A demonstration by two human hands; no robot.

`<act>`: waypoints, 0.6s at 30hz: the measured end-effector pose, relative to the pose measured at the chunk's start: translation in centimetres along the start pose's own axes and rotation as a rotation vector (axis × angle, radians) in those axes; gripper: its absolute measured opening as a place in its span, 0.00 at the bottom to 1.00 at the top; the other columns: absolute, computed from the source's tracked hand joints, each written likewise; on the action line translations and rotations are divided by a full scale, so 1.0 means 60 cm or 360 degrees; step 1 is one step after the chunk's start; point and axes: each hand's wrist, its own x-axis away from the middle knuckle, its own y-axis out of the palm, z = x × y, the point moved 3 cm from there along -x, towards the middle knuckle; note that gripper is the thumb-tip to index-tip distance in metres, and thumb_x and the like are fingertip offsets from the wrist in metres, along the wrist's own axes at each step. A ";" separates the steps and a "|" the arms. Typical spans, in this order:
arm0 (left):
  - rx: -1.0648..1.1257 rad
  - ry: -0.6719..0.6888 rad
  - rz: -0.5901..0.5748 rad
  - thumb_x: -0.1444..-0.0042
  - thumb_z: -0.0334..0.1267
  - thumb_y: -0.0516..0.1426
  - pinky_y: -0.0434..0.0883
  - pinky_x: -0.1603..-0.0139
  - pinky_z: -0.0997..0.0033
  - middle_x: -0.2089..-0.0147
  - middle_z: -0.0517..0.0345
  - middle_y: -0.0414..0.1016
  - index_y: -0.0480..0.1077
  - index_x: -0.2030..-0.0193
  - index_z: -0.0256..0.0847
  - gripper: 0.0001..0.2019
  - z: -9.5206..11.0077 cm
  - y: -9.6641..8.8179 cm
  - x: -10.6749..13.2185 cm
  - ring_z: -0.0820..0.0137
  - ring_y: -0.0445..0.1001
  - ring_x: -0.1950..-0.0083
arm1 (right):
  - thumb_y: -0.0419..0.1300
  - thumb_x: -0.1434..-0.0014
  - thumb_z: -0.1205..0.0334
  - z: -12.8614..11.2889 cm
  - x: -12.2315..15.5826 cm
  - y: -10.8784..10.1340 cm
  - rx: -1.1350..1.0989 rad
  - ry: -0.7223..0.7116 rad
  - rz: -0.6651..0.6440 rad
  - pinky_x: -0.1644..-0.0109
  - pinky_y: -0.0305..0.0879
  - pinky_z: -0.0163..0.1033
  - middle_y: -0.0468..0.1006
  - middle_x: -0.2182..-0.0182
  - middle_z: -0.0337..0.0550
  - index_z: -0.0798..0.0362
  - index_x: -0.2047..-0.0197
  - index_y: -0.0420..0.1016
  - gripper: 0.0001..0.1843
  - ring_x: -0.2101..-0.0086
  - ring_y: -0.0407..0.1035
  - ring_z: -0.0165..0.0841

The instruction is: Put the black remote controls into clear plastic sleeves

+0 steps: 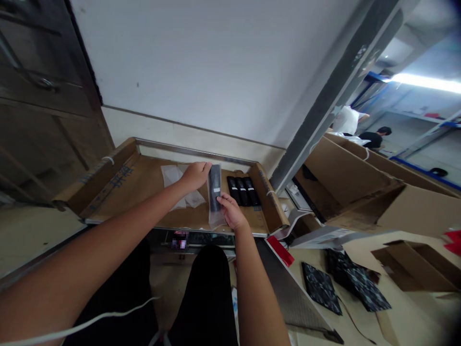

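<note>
The black pack (215, 178) in its clear bag (216, 221) looks light and fairly stiff, the plastic limp and perhaps slippery, so I'd hold both by the sides. It's over the tray (144, 185), between the fingers: the left hand (196, 176) pinches its upper left edge, the right hand (232, 211) grips lower right, thumb across the front

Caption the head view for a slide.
Left hand and right hand hold a translucent plastic sleeve with a dark oblong item inside.
</note>
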 end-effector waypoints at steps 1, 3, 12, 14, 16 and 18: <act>-0.0095 0.0077 0.0051 0.30 0.46 0.43 0.60 0.68 0.67 0.78 0.56 0.70 0.63 0.78 0.42 0.25 0.010 -0.004 -0.001 0.67 0.68 0.73 | 0.78 0.57 0.51 0.000 0.000 0.000 0.0001 -0.0009 0.0005 0.60 0.66 0.34 0.77 0.69 0.35 0.51 0.64 0.79 0.21 0.68 0.68 0.31; -0.0232 0.0197 0.0119 0.30 0.45 0.43 0.58 0.68 0.67 0.77 0.56 0.69 0.63 0.77 0.42 0.24 0.032 -0.010 -0.003 0.67 0.65 0.73 | 0.77 0.57 0.52 0.003 -0.002 0.000 0.0052 -0.0049 0.0033 0.61 0.66 0.34 0.77 0.69 0.35 0.51 0.63 0.78 0.21 0.68 0.68 0.31; -0.0289 0.0586 0.0140 0.28 0.41 0.45 0.61 0.66 0.67 0.74 0.55 0.72 0.71 0.71 0.39 0.22 0.135 -0.037 -0.006 0.69 0.67 0.71 | 0.72 0.56 0.59 0.016 -0.016 0.000 0.0512 -0.0416 0.0238 0.56 0.69 0.37 0.80 0.62 0.38 0.51 0.57 0.72 0.22 0.64 0.72 0.32; -0.0227 0.0707 0.0105 0.28 0.40 0.47 0.63 0.65 0.67 0.74 0.56 0.72 0.71 0.72 0.39 0.21 0.158 -0.049 -0.002 0.70 0.68 0.72 | 0.71 0.55 0.59 0.015 -0.015 0.002 0.0615 -0.0467 0.0255 0.56 0.69 0.37 0.80 0.62 0.38 0.51 0.56 0.73 0.23 0.64 0.72 0.33; -0.0112 0.0769 0.0086 0.28 0.40 0.47 0.64 0.66 0.68 0.74 0.57 0.73 0.71 0.71 0.39 0.21 0.177 -0.065 -0.005 0.71 0.69 0.72 | 0.71 0.55 0.58 0.015 -0.014 0.001 0.0733 -0.0467 0.0314 0.57 0.70 0.38 0.80 0.63 0.39 0.52 0.56 0.73 0.22 0.65 0.72 0.33; 0.0137 0.0665 0.0147 0.26 0.44 0.47 0.65 0.68 0.70 0.71 0.56 0.76 0.72 0.68 0.38 0.21 0.185 -0.093 -0.021 0.73 0.70 0.73 | 0.70 0.55 0.55 0.015 -0.013 -0.003 0.0857 -0.0459 0.0410 0.59 0.70 0.38 0.79 0.66 0.39 0.53 0.58 0.74 0.21 0.66 0.70 0.34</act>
